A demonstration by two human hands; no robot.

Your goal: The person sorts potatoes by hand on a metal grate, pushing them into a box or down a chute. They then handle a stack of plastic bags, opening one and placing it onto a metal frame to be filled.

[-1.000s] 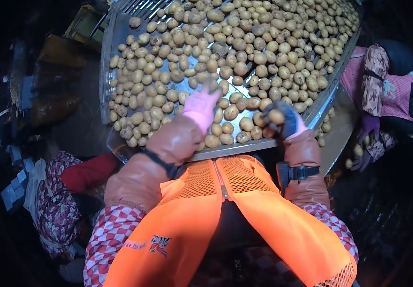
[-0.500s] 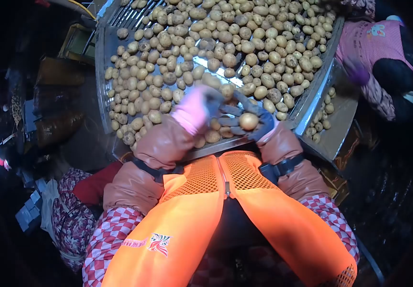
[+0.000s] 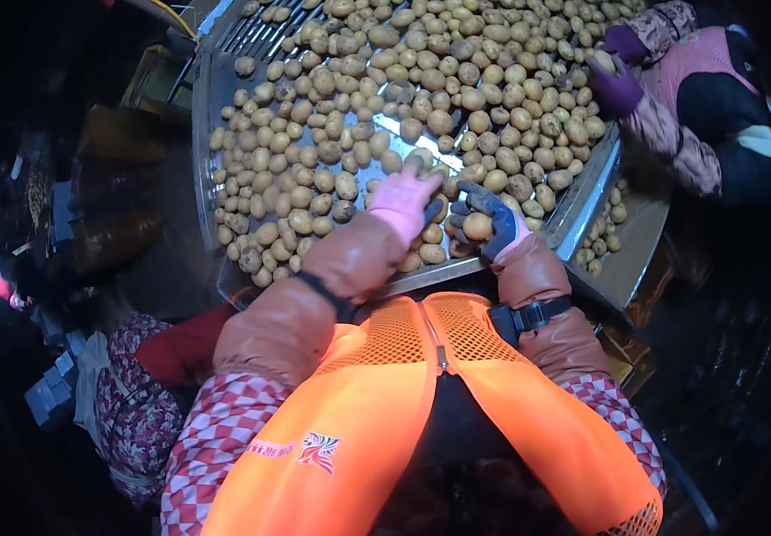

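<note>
Potato (image 3: 477,225) sits at the near edge of the sorting table (image 3: 209,134), clasped by the dark-gloved right hand (image 3: 501,225). The left hand (image 3: 401,204), in a pink glove, lies on the potato pile (image 3: 457,80) just beside. Its palm is hidden, so I cannot tell if it grasps anything.
</note>
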